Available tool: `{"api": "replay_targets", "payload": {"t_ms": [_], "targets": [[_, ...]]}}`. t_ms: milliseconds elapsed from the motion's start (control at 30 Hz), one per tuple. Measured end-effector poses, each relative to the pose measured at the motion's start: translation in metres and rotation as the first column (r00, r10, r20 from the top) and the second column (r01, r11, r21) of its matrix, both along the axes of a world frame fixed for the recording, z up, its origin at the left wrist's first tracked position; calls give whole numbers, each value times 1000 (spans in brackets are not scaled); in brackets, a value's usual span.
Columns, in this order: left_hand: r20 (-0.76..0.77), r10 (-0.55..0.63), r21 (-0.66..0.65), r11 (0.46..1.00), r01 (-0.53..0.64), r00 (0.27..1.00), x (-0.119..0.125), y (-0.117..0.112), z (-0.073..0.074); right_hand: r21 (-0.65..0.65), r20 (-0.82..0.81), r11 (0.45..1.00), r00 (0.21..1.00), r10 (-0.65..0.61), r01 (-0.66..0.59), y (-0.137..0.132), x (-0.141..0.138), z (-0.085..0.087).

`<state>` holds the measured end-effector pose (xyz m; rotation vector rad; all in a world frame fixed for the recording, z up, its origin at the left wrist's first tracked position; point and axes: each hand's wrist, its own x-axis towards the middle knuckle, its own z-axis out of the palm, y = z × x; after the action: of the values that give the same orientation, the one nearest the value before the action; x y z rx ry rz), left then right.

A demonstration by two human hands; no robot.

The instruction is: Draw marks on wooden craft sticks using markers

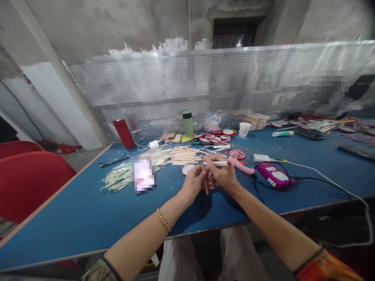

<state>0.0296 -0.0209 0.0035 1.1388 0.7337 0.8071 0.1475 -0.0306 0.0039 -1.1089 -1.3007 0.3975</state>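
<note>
Pinched in my left hand [194, 180] is a flat wooden stick [206, 186], held upright over the table's front part. My right hand [224, 175] grips a white marker pen [220, 163] with a dark red end, its other end close to the top of the stick. The two hands nearly touch, and the right fingertips are partly hidden. Just behind my left hand lies a round white disc with a red rim [187, 169]. A spread of similar wooden sticks [186, 155] lies beyond the hands.
On the blue table [117, 222] lie a blurred bright phone [143, 175], wrapped green-tipped sticks [117, 178], a pink hot-glue gun [241, 167] and a purple device [274, 176] with cables. Behind stand a red bottle [124, 134], a green bottle [188, 125] and a paper cup [244, 129].
</note>
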Motion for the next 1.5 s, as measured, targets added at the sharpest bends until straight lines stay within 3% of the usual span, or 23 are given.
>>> {"api": "replay_targets", "payload": {"t_ms": [1500], "targets": [[30,-29,-10,1000,29,999,-2,2,-3,-26,-33,999,998,-45,44,-1,-1,4]]}}
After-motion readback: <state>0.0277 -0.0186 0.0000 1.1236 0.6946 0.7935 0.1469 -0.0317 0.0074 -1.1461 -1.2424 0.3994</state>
